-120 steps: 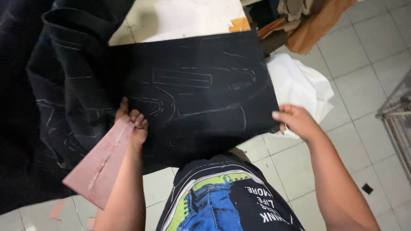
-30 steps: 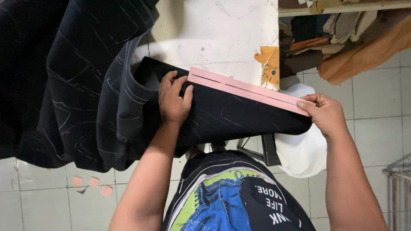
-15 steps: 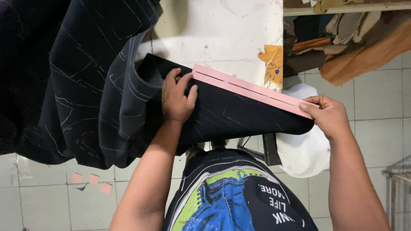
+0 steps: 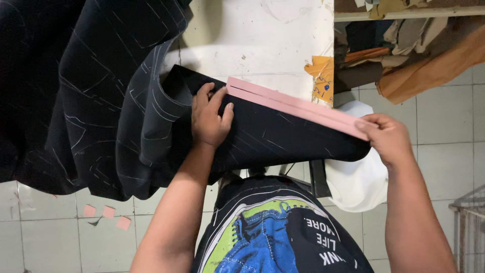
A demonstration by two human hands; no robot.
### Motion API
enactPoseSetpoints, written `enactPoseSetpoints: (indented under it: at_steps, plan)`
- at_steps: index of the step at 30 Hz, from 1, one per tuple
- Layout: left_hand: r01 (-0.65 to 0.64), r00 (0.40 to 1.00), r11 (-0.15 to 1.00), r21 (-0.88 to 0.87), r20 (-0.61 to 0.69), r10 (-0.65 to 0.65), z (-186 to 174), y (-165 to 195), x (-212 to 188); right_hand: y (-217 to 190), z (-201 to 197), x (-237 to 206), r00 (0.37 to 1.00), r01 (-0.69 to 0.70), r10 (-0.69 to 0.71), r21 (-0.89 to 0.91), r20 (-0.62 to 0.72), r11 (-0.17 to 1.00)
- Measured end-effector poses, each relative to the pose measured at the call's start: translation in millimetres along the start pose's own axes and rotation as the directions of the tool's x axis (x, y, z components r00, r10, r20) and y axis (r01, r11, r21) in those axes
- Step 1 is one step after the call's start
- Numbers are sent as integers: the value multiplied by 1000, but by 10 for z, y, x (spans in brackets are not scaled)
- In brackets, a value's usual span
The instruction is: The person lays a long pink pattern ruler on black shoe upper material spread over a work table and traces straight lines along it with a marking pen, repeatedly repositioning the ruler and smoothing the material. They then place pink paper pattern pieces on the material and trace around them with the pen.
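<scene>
A black cloth (image 4: pixel 101 101) marked with white chalk lines hangs in folds off the left of a white table (image 4: pixel 262 40). A folded part of it (image 4: pixel 283 139) lies at the table's front edge. Along that fold's far side rests a long pink strip (image 4: pixel 298 107). My left hand (image 4: pixel 209 119) lies flat on the fold, fingertips touching the strip's left end. My right hand (image 4: pixel 386 136) pinches the strip's right end together with the cloth's corner.
A white cloth bundle (image 4: pixel 358 177) hangs below the fold at right. An orange paper scrap (image 4: pixel 323 76) sits at the table's right edge. Brown and orange fabrics (image 4: pixel 429 65) pile under a shelf. Small pink scraps (image 4: pixel 108 215) lie on the tiled floor; a wire rack (image 4: pixel 470 227) stands at lower right.
Four seconds ago the cloth lay spread flat with the pink piece under my left hand; it is now folded with the strip along its top. Over the last second both hands barely shifted.
</scene>
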State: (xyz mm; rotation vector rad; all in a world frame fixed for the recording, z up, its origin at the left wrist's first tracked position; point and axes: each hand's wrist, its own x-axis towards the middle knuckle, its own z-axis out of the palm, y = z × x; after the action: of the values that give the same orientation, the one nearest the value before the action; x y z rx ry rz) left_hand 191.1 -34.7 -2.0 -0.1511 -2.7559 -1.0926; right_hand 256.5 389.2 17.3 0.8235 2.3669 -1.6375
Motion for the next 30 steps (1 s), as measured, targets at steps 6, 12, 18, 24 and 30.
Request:
enactPoseSetpoints:
  at_steps: [6, 12, 18, 24, 30]
  plan:
    - [35, 999, 999, -34, -39, -37, 8, 1, 13, -93, -122, 137, 1000, 18, -21, 236, 9, 972]
    - [44, 999, 997, -60, -24, -45, -31, 21, 52, -60, 142, 34, 948, -168, 165, -11, 272, 986]
    - [-44, 993, 973, -226, 95, 67, -209, -47, 4, -22, 170, 8, 949, -141, 124, 39, 290, 989]
    - [-65, 977, 997, -43, 201, 72, -247, -3, -149, -139, 62, 27, 958, -55, 57, -15, 281, 998]
    - [-105, 984, 982, 157, 162, 79, -374, 173, -440, -217, 75, -58, 974, -30, 41, -51, 223, 998]
